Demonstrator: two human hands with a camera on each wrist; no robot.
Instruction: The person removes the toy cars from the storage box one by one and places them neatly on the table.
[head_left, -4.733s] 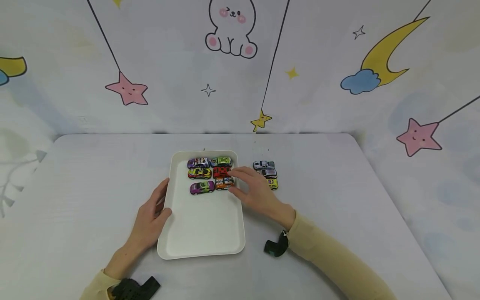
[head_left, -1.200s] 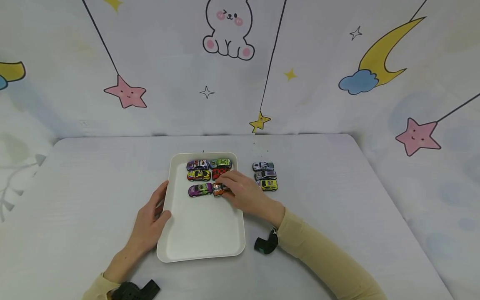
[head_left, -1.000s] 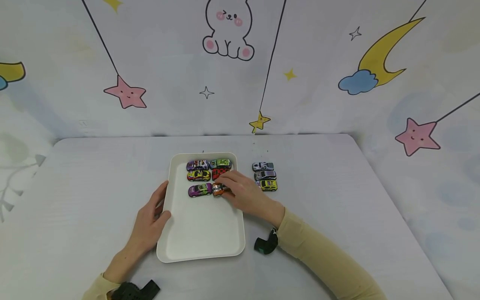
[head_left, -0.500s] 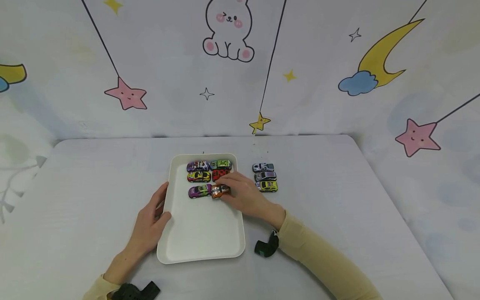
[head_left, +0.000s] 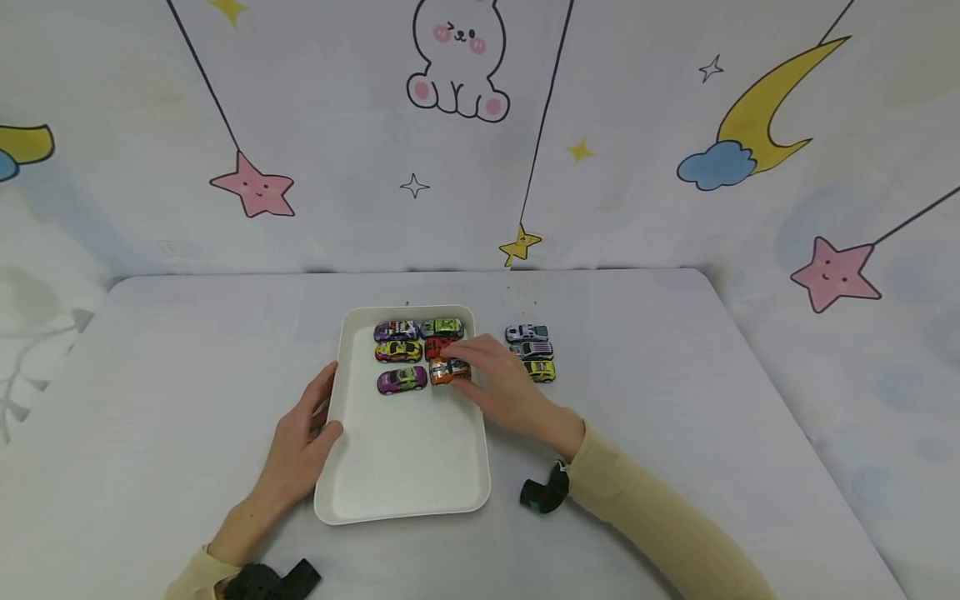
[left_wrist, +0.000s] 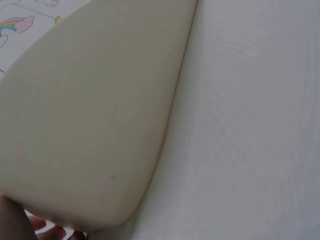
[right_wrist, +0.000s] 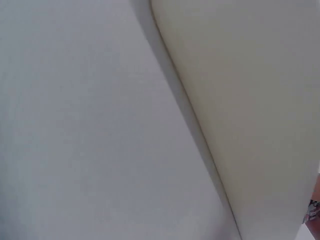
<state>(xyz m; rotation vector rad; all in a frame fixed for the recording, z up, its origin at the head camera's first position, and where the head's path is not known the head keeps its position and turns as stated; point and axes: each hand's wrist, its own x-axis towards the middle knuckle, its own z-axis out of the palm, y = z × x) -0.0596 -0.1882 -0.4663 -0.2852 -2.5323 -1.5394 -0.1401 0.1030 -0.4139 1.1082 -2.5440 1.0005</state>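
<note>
The right hand (head_left: 501, 385) pinched the orange toy car (head_left: 448, 372) at its fingertips; the left hand (head_left: 303, 437) gripped the tray (head_left: 405, 467) edge.

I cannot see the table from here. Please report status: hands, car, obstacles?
Right hand on orange car in white tray. Left hand grips tray edge. Red car close behind.
</note>
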